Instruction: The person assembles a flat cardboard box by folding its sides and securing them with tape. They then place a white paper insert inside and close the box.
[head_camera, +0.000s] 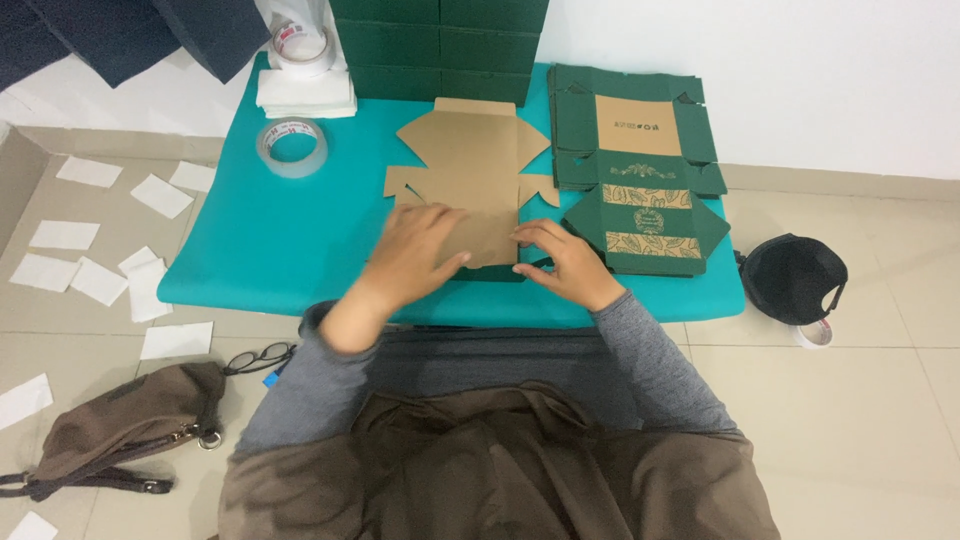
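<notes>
On a teal table (250, 240) over tiled floor (880, 420), left hand (415, 255) flat, right hand (565, 262) fingers pinching brown box blank (470, 170).

Both hands press on a flat brown cardboard box blank (470, 165) lying on the teal table (260, 250): the left hand (415, 255) lies spread over its near panel, and the right hand (562, 262) pinches its near edge. A stack of green printed box blanks (640, 170) lies just beside it, and a clear tape roll (292, 147) sits well apart.
</notes>
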